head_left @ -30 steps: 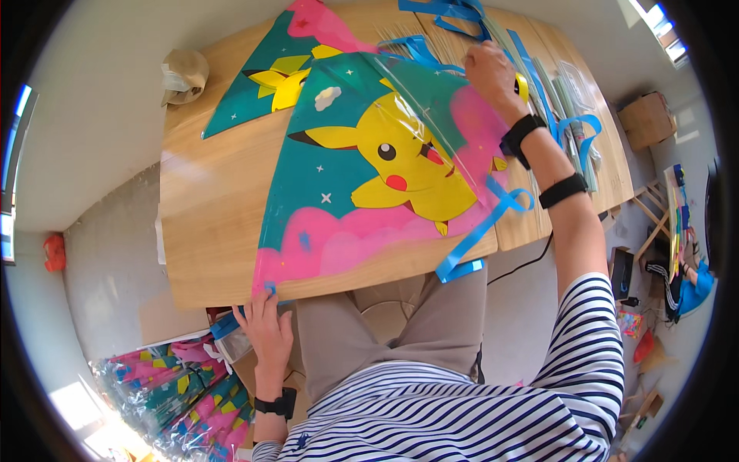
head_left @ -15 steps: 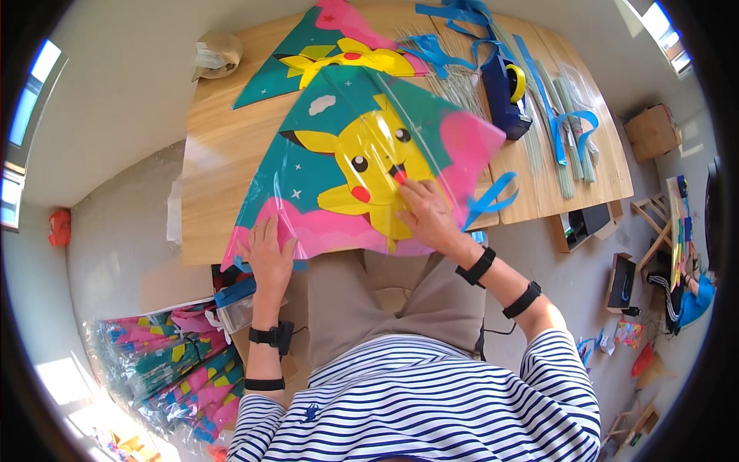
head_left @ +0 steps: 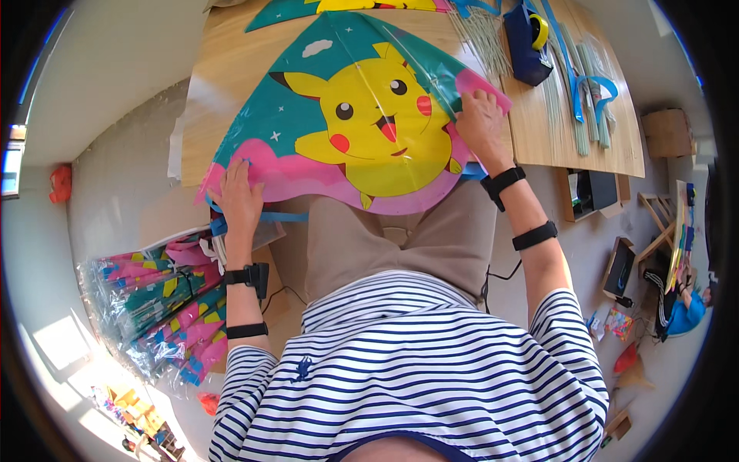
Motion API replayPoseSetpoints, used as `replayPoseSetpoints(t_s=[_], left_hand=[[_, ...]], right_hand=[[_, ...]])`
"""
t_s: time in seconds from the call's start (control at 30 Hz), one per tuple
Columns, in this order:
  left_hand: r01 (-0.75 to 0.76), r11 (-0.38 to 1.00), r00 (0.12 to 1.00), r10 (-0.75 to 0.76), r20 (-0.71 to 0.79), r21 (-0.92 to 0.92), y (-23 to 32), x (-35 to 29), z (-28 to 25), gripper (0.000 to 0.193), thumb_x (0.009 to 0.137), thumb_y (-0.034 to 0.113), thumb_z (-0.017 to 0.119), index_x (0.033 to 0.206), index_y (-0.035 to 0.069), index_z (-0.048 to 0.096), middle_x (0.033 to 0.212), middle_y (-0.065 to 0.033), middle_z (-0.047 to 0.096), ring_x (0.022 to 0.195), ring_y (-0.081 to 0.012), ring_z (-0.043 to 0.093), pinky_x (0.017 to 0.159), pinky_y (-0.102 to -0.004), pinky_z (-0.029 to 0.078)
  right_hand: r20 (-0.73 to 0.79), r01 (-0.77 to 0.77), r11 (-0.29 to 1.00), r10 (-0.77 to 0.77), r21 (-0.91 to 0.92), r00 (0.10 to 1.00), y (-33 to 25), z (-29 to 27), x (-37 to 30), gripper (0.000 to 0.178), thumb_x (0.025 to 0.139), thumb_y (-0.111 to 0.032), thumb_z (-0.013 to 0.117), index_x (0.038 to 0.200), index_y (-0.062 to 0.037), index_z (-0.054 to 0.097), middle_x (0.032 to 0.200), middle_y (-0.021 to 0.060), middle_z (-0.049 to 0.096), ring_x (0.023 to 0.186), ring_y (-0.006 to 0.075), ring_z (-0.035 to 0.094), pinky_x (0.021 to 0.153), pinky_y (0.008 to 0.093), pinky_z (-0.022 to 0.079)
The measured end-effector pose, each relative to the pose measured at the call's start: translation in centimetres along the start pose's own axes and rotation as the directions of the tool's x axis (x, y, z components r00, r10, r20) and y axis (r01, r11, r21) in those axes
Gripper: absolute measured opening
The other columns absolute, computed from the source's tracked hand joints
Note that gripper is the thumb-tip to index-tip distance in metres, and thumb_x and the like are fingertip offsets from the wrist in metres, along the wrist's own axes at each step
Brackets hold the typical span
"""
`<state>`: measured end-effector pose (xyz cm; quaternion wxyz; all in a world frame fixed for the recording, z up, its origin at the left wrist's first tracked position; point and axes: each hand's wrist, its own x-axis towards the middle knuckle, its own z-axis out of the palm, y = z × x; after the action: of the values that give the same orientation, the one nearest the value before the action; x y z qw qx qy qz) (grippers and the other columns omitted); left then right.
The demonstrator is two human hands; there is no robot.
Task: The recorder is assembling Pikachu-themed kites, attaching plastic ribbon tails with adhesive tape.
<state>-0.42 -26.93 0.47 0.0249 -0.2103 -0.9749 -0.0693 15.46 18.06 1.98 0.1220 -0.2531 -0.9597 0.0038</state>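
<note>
A triangular kite in green and pink, printed with a yellow cartoon creature, lies spread across the near part of the wooden table, its lower edge at my lap. My left hand rests on the kite's pink left corner with the fingers apart. Over at the pink right corner, my right hand lies on the sheet, fingers extended and pressing on it. Part of a second kite of the same print shows at the far edge.
On the table's right stand a blue tape dispenser with yellow tape, thin rods and blue ribbon. Plastic-wrapped folded kites are at lower left. An open box sits right of the table; a person is farther right.
The kite now lies flatter and more fully spread. My right hand has moved from its middle out to the right corner; my left hand stays at the left corner. The view has tilted down.
</note>
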Motion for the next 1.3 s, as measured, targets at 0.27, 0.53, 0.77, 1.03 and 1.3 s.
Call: replayPoseSetpoints(t_s=[0.27, 0.53, 0.77, 1.03, 1.3], left_hand=[[0.014, 1.000, 1.000, -0.014, -0.002, -0.019, 0.0, 0.0, 0.3, 0.056, 0.082, 0.021, 0.074, 0.135, 0.012, 0.057, 0.147, -0.0053, 0.051, 0.136, -0.0320, 0.045, 0.108, -0.0774, 0.018], [0.023, 0.999, 0.999, -0.024, -0.031, -0.025, -0.2, 0.9, -0.2, 0.051, 0.086, 0.029, 0.072, 0.132, 0.010, 0.060, 0.143, -0.0063, 0.054, 0.134, -0.0311, 0.047, 0.108, -0.0769, 0.018], [0.115, 0.993, 0.985, -0.111, -0.132, 0.024, 0.0, 7.2, -1.4, 0.053, 0.082, 0.029, 0.076, 0.129, 0.009, 0.060, 0.138, -0.0099, 0.056, 0.132, -0.0347, 0.048, 0.107, -0.0727, 0.026], [0.195, 0.970, 0.980, -0.198, -0.009, -0.146, -2.4, 10.7, 0.0, 0.043, 0.073, 0.019, 0.082, 0.109, 0.004, 0.065, 0.106, -0.0150, 0.064, 0.105, -0.0363, 0.060, 0.088, -0.0498, 0.047], [0.105, 0.923, 0.975, -0.170, -0.146, -0.371, -4.8, 14.1, -0.9, 0.029, 0.066, 0.006, 0.078, 0.087, 0.001, 0.058, 0.079, -0.0119, 0.058, 0.076, -0.0288, 0.056, 0.071, -0.0393, 0.047]], right_hand=[[0.208, -0.015, 0.888, -0.091, 0.460, 0.974, -5.6, -2.0, -2.6, 0.027, 0.077, -0.019, 0.073, 0.099, -0.0042, 0.069, 0.104, 0.0138, 0.063, 0.104, 0.0363, 0.058, 0.082, 0.0469, 0.049], [-0.158, 0.129, 0.978, -0.104, 0.161, 0.982, -2.7, 0.2, 0.5, 0.039, 0.077, -0.017, 0.075, 0.112, -0.0058, 0.063, 0.118, 0.0149, 0.057, 0.116, 0.0356, 0.052, 0.094, 0.0468, 0.044], [-0.054, -0.090, 0.995, 0.092, 0.039, 0.994, 3.2, 1.3, 7.6, 0.042, 0.080, -0.017, 0.072, 0.118, -0.0063, 0.058, 0.120, 0.0145, 0.059, 0.116, 0.0365, 0.053, 0.095, 0.0478, 0.044], [-0.168, -0.045, 0.970, 0.088, 0.240, 0.982, 3.7, 3.2, 6.4, 0.007, 0.076, -0.008, 0.067, 0.082, -0.0043, 0.069, 0.093, 0.0164, 0.063, 0.102, 0.0380, 0.056, 0.086, 0.0480, 0.046], [-0.287, -0.026, 0.842, 0.214, 0.539, 0.934, 4.1, -0.8, 7.2, 0.008, 0.076, -0.004, 0.065, 0.083, -0.0040, 0.068, 0.092, 0.0182, 0.062, 0.093, 0.0384, 0.059, 0.080, 0.0487, 0.048]])
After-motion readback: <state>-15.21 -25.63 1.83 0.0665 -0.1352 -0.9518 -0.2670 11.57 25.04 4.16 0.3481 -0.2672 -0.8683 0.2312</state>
